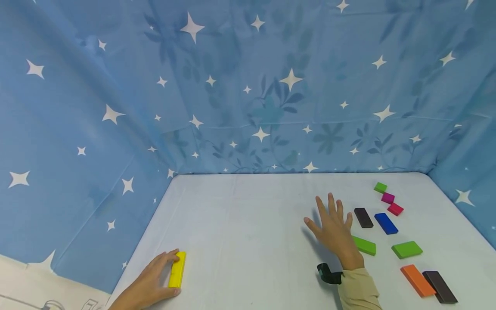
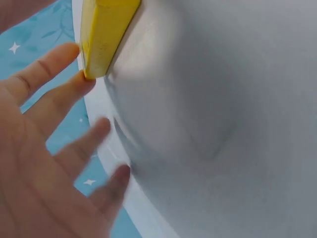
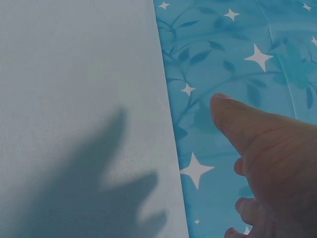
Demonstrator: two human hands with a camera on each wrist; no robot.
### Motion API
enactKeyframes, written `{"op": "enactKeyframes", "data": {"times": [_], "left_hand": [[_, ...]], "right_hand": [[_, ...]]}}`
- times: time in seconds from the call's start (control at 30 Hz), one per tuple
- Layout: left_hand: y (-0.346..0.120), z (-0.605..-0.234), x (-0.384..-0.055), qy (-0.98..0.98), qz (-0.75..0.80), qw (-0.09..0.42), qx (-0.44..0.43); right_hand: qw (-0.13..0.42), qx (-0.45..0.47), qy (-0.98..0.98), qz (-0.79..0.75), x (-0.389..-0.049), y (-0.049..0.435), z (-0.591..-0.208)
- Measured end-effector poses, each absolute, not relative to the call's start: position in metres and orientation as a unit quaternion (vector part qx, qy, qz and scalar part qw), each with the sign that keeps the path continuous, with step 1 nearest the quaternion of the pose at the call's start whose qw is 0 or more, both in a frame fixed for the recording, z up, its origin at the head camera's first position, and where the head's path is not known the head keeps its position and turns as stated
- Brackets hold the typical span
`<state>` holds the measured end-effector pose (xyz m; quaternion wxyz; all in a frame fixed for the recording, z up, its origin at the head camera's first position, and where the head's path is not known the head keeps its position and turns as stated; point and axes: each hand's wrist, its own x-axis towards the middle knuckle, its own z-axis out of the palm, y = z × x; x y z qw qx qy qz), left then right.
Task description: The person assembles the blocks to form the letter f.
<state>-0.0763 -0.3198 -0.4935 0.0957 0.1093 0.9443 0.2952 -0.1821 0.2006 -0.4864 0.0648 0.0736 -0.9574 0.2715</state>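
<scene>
From afar I see the bare left hand (image 1: 153,280) with its grip clamped lengthwise on a yellow rectangular block (image 1: 178,270) — thumb at the near end, fingertips at the far end; the block is at the left side of the white worktop (image 1: 248,241); the bare right hand (image 1: 335,234) hovers with its grip apart — fingers spread; beside it I see a green rectangular block (image 1: 365,245) and a dark oblong block (image 1: 363,218).
</scene>
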Motion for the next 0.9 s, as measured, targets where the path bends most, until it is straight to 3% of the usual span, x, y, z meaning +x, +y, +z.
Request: {"op": "enactKeyframes", "data": {"times": [0.5,0.9], "left_hand": [[-0.285,-0.488,-0.089,0.944,0.313,0.083,0.059],[-0.247,-0.491,-0.106,0.933,0.34,0.079,0.093]], "right_hand": [[0.074,0.078,-0.957,0.27,-0.181,0.201,-0.486],[0.075,0.078,-0.957,0.27,-0.181,0.2,-0.485]]}}
